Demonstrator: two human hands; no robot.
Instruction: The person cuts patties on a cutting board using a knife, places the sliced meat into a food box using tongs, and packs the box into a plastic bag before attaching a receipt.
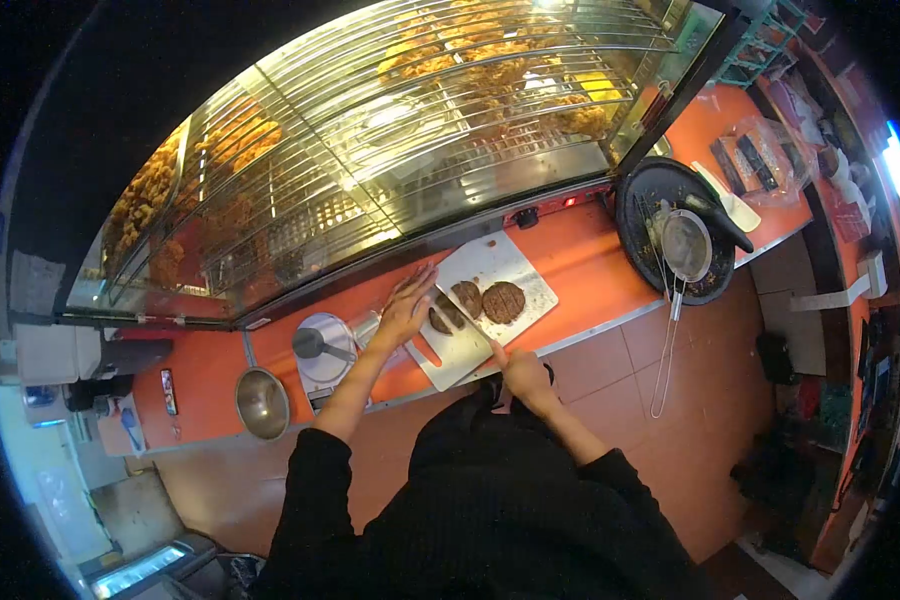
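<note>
Meat patties (503,303), brown and bumpy, sit on a smooth white cutting board (533,268). One is round and whole, with lines across its top; beside it, more brown meat lies in pieces on both sides of a long, thin knife (472,323). Dark crumbs dot the board. The right hand (526,378) has its grip wrapped around the knife's handle. The left hand (407,302) is near the knife's tip, its grip open with the fingers out straight; I cannot tell if it touches the blade. Left of the board, a dark flat scoop (310,344) lies on a pale scale (326,368), near a round, shiny metal bowl (261,403). At the right, a wide black dish (638,190) holds a round wire sieve (687,245). Everything rests on an orange table (590,240). Behind, a glass case (370,238) with metal bars holds crunchy-looking golden food (150,195).
</note>
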